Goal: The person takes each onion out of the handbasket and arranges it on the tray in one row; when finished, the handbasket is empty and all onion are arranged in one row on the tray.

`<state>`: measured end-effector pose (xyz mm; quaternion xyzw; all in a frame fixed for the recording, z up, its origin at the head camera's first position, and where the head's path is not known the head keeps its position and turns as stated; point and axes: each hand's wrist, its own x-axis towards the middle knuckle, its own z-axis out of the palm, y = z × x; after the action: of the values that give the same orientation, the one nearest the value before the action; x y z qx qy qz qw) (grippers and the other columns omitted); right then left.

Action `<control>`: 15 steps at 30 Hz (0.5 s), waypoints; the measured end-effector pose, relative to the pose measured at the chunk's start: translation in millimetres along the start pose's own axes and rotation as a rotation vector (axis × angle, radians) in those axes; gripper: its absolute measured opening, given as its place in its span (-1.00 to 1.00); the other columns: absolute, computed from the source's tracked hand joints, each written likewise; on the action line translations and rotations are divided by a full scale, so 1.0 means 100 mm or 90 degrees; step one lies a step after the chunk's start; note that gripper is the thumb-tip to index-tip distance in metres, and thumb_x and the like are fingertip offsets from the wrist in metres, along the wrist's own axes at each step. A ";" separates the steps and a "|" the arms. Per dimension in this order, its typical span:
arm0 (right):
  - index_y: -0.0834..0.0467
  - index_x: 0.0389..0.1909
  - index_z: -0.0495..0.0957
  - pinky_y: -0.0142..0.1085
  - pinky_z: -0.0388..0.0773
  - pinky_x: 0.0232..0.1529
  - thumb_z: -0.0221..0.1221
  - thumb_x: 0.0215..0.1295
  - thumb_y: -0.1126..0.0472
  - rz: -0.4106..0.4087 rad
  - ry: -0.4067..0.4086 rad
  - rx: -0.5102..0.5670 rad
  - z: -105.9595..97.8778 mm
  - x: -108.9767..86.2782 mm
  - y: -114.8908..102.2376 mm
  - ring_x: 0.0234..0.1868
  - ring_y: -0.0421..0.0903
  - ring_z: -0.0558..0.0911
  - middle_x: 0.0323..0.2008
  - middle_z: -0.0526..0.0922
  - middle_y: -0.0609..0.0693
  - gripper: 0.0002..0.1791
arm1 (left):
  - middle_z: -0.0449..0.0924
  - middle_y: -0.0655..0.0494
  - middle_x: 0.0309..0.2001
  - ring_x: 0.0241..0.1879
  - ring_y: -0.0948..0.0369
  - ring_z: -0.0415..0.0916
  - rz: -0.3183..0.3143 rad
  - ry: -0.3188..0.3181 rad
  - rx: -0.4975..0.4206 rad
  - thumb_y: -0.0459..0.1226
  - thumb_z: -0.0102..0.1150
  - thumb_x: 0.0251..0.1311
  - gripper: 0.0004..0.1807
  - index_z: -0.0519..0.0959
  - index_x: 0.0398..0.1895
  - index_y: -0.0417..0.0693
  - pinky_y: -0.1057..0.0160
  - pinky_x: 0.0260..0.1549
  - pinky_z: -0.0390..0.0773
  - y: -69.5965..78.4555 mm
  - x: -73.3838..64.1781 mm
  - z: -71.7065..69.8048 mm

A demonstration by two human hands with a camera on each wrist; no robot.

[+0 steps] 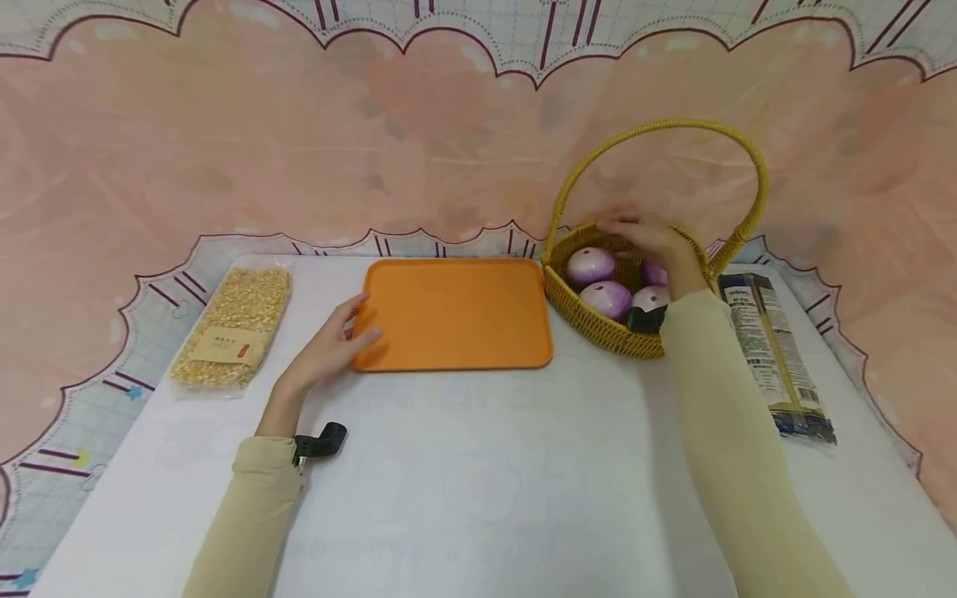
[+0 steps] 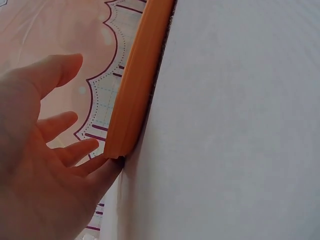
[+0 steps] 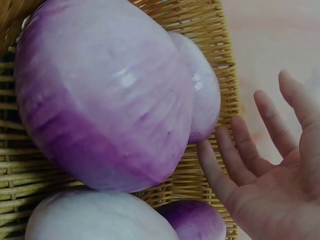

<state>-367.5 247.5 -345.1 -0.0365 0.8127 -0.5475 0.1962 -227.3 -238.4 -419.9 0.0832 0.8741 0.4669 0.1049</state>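
Observation:
My left hand [image 1: 327, 349] is at the left edge of an orange rectangular tray [image 1: 452, 314], its fingers spread and loosely bent. In the left wrist view, the lower fingers of that hand [image 2: 60, 170] touch the corner of the tray [image 2: 135, 95], while thumb and forefinger stay apart. Over the far side of a yellow woven basket [image 1: 598, 330] is my right hand [image 1: 654, 239]. Several shiny purple-and-white onions [image 1: 606, 299] lie inside. In the right wrist view, the right hand [image 3: 275, 185] has its fingers extended beside the onions [image 3: 110, 95], gripping none; one fingertip comes close to an onion.
A clear pack of yellow kernels [image 1: 238, 320] lies on the white table [image 1: 478, 473] at the left. On the right lies a long printed package [image 1: 777, 357], partly behind the right sleeve. The basket's tall handle [image 1: 673, 124] arches above the right hand. A patterned cloth [image 1: 419, 149] covers the background.

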 end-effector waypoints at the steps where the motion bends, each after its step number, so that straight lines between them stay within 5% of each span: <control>1: 0.02 0.09 0.35 -0.05 0.39 0.32 0.08 0.40 -0.05 -0.001 -0.005 0.003 -0.02 0.00 0.01 0.28 -0.05 0.35 0.03 0.41 -0.16 -0.64 | -0.18 -0.24 0.55 0.52 -0.21 -0.17 -0.003 -0.006 0.003 -0.07 0.12 0.34 -0.10 -0.16 0.56 -0.11 -0.23 0.46 -0.03 -0.01 0.00 0.00; 8: -0.05 -0.15 0.54 -0.34 0.41 0.05 0.22 0.27 -0.09 -0.034 -0.078 0.002 -0.11 0.12 0.14 -0.03 -0.25 0.47 -0.15 0.52 -0.25 -0.74 | -0.36 -0.20 0.57 0.55 -0.18 -0.32 -0.011 -0.048 0.059 0.01 0.19 0.24 0.05 -0.28 0.57 0.01 -0.25 0.48 -0.15 -0.03 -0.03 0.01; 15: -0.03 0.00 0.31 -0.10 0.22 0.38 0.08 0.38 -0.09 0.029 -0.091 -0.048 0.07 -0.03 0.01 0.10 -0.21 0.36 -0.01 0.36 -0.17 -0.67 | -0.43 -0.09 0.58 0.56 -0.11 -0.38 -0.048 -0.062 0.055 0.09 0.27 0.13 0.19 -0.41 0.56 0.14 -0.27 0.48 -0.21 -0.06 -0.03 0.01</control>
<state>-361.9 242.7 -347.6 -0.0646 0.8171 -0.5080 0.2648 -224.4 -241.5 -424.7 0.0773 0.8896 0.4202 0.1614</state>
